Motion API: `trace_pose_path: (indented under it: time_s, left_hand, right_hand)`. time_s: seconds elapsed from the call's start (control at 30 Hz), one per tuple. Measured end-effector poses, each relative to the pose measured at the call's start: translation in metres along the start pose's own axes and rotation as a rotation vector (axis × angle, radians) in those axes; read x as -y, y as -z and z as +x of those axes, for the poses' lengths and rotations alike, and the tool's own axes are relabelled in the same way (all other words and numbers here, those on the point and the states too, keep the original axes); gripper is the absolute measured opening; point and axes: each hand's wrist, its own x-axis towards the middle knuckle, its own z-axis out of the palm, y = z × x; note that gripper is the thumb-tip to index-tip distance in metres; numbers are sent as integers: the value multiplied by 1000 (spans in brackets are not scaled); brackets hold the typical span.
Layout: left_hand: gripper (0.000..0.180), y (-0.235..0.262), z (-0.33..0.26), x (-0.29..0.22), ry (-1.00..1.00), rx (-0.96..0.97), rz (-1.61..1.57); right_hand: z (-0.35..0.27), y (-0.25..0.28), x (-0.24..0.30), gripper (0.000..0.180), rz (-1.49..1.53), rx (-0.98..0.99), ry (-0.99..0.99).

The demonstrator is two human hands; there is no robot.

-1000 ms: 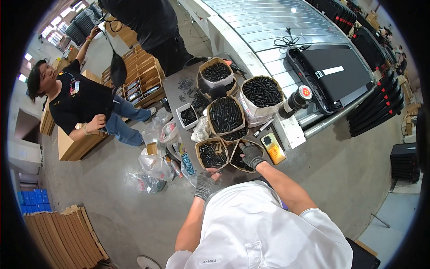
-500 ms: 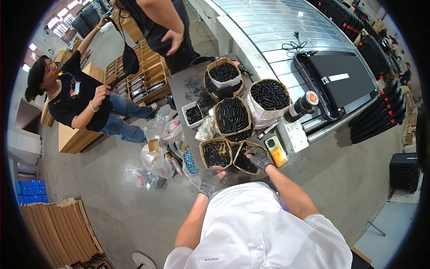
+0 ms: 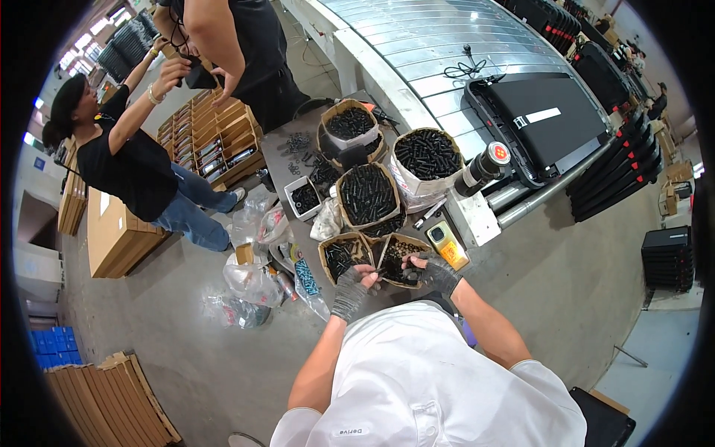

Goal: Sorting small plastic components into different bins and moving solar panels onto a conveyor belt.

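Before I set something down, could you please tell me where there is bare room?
The conveyor slats are bare between the white frame and the coiled cable; so is the floor between the plastic bags and lower-left cardboard stack. The table is crowded with open bags of black parts.

Wide head-worn fisheye — looking down from above.

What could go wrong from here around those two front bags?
Small dark pieces might get mixed: the left front bag and right front bag stand open, side by side. The right hand could bump the phone lying close by.
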Motion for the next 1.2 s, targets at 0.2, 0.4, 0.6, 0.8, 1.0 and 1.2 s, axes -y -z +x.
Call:
trace_pose_path:
  time_s: [0.2,0.4,0.6,0.8,1.0,1.2]
  left_hand:
    - [21,-5,3,5,-86,-18,10]
    - [19,-16,0,-11,-95,-7,43]
    - [17,-18,4,-3,-150,-16,-36]
    - [17,-18,1,-2,-64,-2,-76]
    - [17,-24,5,7,-136,-52,-62]
    - [16,-32,6,3,-360,-115,88]
  right_hand:
    - [-11,-24,6,20,-137,-76,-6]
    - [-19,-35,3,18,-87,-127,35]
    - [-17,-34,-7,19,-199,-167,119]
    - [-15,-35,-11,21,-276,-206,179]
    - [-14,-49,-12,20,-122,-241,219]
    - [-8,-54,-16,18,133,-165,158]
